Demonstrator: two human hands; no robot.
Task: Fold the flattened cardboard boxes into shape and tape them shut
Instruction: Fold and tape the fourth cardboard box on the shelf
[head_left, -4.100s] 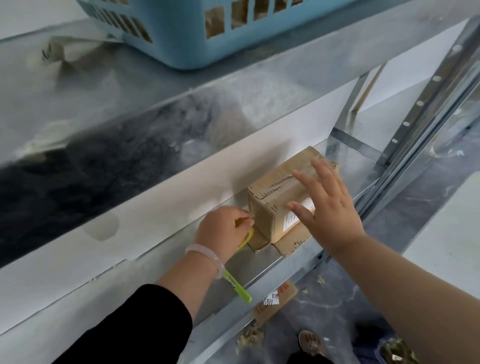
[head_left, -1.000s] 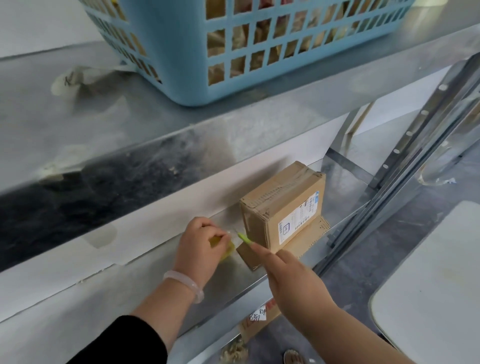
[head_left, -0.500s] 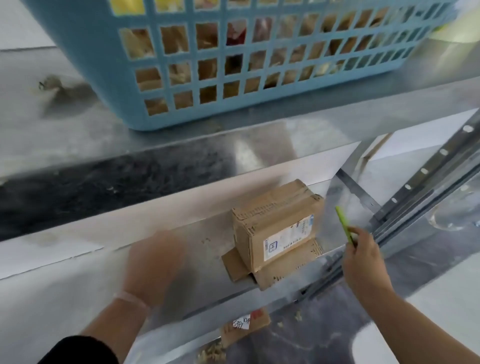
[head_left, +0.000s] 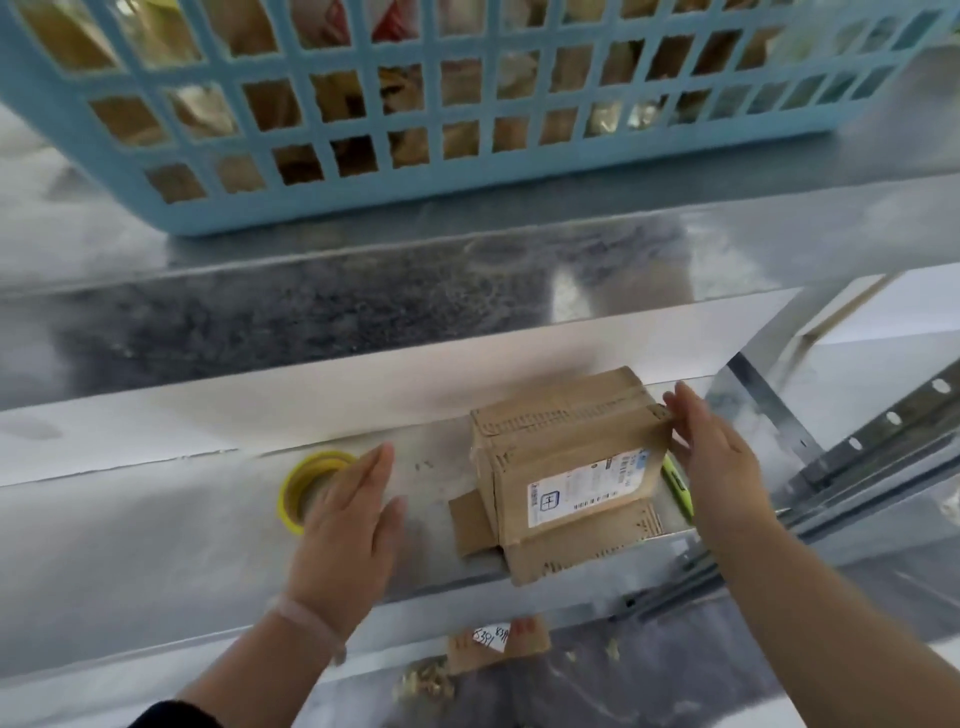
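Small brown cardboard box (head_left: 566, 457) with white label sits on the metal shelf (head_left: 156, 545), bottom flaps splayed out. Right hand (head_left: 719, 462) open, fingertips touching box's right top edge. Left hand (head_left: 345, 530) flat, fingers together, holding nothing, partly covering the yellow tape roll (head_left: 306, 488). Green cutter (head_left: 678, 488) lies behind the right hand.

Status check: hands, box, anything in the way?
Left hand open, empty, beside tape roll. Right hand open against box. Box upright on shelf, bottom flaps loose. Nothing blocking.
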